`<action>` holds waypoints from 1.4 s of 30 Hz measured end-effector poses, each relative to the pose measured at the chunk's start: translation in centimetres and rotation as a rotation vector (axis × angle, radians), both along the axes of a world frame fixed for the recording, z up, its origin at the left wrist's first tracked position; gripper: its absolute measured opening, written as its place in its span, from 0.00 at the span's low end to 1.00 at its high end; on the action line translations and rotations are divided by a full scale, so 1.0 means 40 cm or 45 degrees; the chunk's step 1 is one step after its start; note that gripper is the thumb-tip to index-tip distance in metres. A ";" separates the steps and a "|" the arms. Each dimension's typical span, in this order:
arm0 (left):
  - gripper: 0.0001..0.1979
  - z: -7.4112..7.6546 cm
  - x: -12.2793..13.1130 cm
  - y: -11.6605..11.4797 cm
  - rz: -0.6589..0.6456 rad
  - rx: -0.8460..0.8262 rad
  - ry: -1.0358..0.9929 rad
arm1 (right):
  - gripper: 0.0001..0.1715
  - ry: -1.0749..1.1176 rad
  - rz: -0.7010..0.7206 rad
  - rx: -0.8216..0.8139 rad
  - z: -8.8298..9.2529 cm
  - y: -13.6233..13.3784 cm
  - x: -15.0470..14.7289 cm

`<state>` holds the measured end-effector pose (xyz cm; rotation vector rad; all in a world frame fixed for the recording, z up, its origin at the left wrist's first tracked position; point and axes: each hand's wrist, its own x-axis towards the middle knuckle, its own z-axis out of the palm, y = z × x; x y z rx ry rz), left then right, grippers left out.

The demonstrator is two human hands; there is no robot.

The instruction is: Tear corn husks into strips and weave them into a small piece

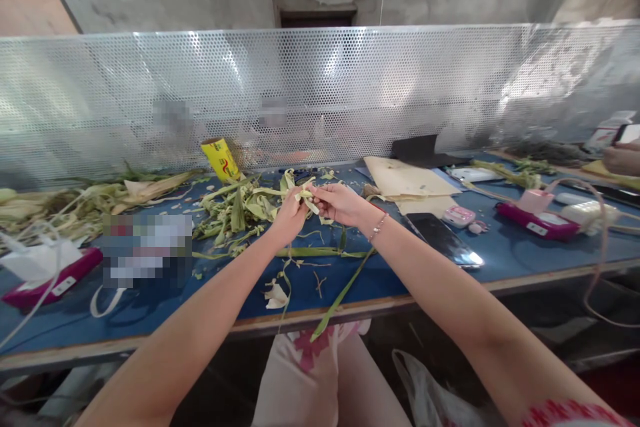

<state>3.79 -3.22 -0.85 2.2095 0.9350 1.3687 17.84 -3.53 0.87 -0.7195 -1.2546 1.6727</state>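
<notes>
Both my hands meet above the middle of the blue table (pixel 380 280). My left hand (pixel 289 215) is closed on a pale green leaf strip (pixel 303 192). My right hand (pixel 340 203) pinches the same strip from the right; a thin bracelet sits on that wrist. The strip bends and loops between my fingers. A heap of green and yellow leaf strips (pixel 235 210) lies just left of my hands. Long loose strips (pixel 325 252) lie on the table under my wrists, and one hangs over the front edge.
A perforated metal screen (pixel 320 93) walls the table's far side. A yellow roll (pixel 220 159) leans on it. Brown paper sheets (pixel 405 180), a black phone (pixel 445 239), pink devices (pixel 537 221) with cables lie right. Another person's hand (pixel 623 159) is far right. More leaves (pixel 75 203) lie left.
</notes>
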 end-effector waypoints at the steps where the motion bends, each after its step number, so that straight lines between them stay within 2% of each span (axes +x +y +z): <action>1: 0.06 0.001 0.000 -0.001 -0.015 -0.015 -0.007 | 0.18 -0.011 -0.003 -0.010 -0.001 0.001 0.000; 5: 0.04 0.008 0.002 -0.009 -0.073 -0.041 -0.006 | 0.17 -0.028 -0.031 -0.005 -0.001 0.005 0.001; 11: 0.04 0.016 0.000 -0.013 -0.063 -0.090 -0.037 | 0.14 0.047 -0.094 0.019 0.002 0.001 -0.002; 16: 0.03 0.014 -0.002 -0.007 -0.068 -0.151 -0.154 | 0.13 0.080 -0.132 0.032 -0.001 0.002 -0.005; 20: 0.06 0.007 -0.002 -0.003 -0.087 -0.193 -0.149 | 0.13 0.096 -0.125 0.024 -0.004 0.009 0.000; 23: 0.07 0.006 -0.002 -0.003 -0.068 -0.211 -0.133 | 0.14 0.120 -0.119 0.025 -0.004 0.013 0.003; 27: 0.04 0.019 -0.004 -0.008 -0.035 -0.148 -0.091 | 0.14 0.108 -0.105 0.017 -0.002 0.014 0.005; 31: 0.09 0.032 -0.006 -0.018 0.004 -0.088 -0.079 | 0.14 0.163 -0.082 -0.020 0.003 0.015 0.010; 35: 0.09 0.031 -0.008 -0.019 0.002 -0.041 -0.069 | 0.14 0.153 -0.024 -0.007 0.005 0.014 0.014; 42: 0.07 0.027 -0.005 -0.023 0.074 -0.216 -0.106 | 0.16 0.063 -0.020 0.066 -0.011 0.024 0.012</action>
